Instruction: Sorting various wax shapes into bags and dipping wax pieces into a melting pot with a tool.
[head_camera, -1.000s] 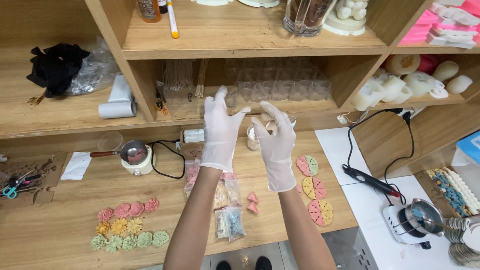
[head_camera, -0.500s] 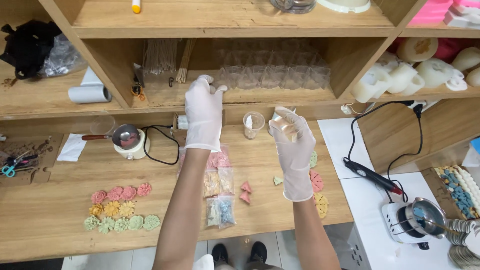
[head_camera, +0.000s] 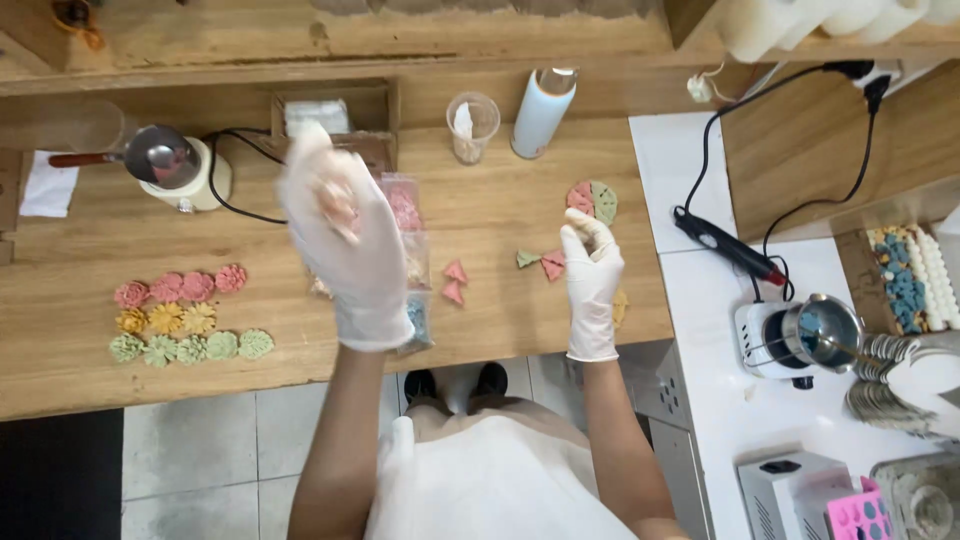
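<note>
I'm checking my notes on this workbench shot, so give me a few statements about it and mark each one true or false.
1. Both hands wear white gloves. True: the left hand and right hand are gloved.
2. The flower shapes lie in rows on the wooden table. True.
3. The plastic cup lies tipped on its side. False: it stands upright near the white cylinder.
4. The right hand rests on the small pot. False: it is raised over the table edge, apart from the pot, which sits on the white counter.
5. The flower shapes are all one colour. False: pink, yellow and green rows show.
</note>
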